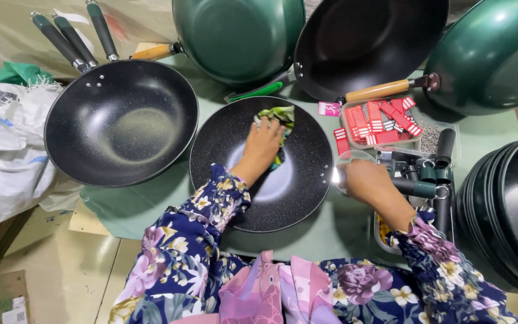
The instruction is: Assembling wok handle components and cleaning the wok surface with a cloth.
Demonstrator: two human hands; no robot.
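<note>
In the head view, the left hand (263, 144) presses a green cloth (278, 117) flat against the inside of a black speckled pan (295, 186) at the middle of the green surface (343, 225). The right hand (364, 180) is curled over the pan's right rim, though what it grips cannot be told. Beside it toward the right edge, a tray (380, 239) holds dark handles (436, 180), and a clear box (348, 123) behind it holds red-and-white labels (382, 120).
</note>
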